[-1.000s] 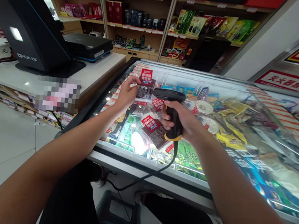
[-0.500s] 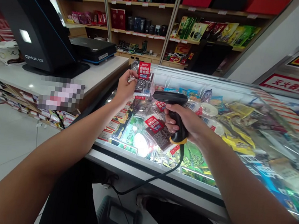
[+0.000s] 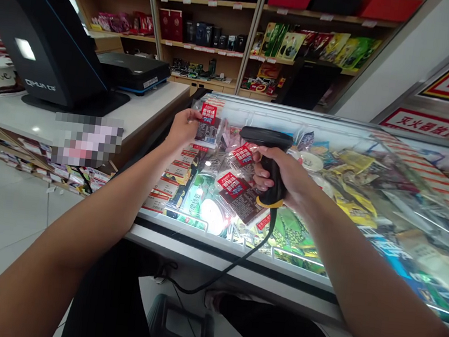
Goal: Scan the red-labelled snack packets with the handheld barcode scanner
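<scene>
My left hand (image 3: pixel 184 127) pinches the edge of a clear snack packet (image 3: pixel 208 129) with a red label and dark contents, over the far left end of the glass-topped freezer. A black barcode scanner (image 3: pixel 266 136) with a yellow band at its base sits in my right hand (image 3: pixel 274 174), fingers wrapped round the handle. Its cable (image 3: pixel 233 264) runs down below the freezer edge. Beneath the scanner, more red-labelled packets lie on the glass, one brown-backed packet (image 3: pixel 241 197) nearest me and another packet (image 3: pixel 242 154) behind it.
The chest freezer (image 3: pixel 183 242) holds several frozen packs under its glass. On the left, a counter (image 3: pixel 154 109) carries a black till (image 3: pixel 66 64) and a flat black device (image 3: pixel 134 69). Stocked shelves (image 3: pixel 206 47) stand behind. A grey stool (image 3: pixel 183 320) is below me.
My left hand and the packet have shifted slightly left and down, and the packet has turned a little. The scanner has risen slightly, moved right, and tilted. The whole view has shifted a bit.
</scene>
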`<state>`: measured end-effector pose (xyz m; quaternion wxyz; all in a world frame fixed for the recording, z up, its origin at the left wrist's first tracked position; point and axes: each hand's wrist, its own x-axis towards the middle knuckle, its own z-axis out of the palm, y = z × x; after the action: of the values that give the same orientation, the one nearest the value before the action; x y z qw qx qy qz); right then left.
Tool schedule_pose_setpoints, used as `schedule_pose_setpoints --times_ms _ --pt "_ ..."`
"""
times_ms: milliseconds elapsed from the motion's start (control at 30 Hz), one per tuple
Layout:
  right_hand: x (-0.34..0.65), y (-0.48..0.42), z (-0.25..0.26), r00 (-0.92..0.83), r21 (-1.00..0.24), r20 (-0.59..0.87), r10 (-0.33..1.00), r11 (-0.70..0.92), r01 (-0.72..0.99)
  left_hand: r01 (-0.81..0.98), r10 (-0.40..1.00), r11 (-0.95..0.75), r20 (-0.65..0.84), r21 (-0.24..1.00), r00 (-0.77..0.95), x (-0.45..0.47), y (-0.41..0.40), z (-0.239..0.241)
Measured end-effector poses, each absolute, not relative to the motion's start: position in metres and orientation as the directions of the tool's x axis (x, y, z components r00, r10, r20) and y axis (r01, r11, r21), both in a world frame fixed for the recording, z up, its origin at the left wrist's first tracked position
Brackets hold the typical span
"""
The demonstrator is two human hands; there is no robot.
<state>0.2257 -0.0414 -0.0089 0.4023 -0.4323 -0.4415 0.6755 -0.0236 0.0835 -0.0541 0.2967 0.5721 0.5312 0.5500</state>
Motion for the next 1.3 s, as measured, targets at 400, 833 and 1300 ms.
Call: schedule_pose_setpoints --times_ms 400,833,1300 --pt "0.242 -0.029 -0.001 -0.133 -0.934 -0.227 0.965 -0.254 -0.252 0.905 0.973 -0.129 0.227 0.404 0.037 -0.075 0.097 -0.046" --pt "0.246 -0.021 -0.008 -0.059 -0.910 -0.181 0.982 -0.190 -0.369 0.791 0.798 -0.441 -0.218 0.425 0.562 0.026 -0.009 -0.022" --pt "0.258 -0.031 -0.002 -0.481 -0.943 -0.279 0.831 -0.333 -0.029 0.410 0.963 -0.208 0.113 0.888 0.243 -0.031 0.059 -0.018"
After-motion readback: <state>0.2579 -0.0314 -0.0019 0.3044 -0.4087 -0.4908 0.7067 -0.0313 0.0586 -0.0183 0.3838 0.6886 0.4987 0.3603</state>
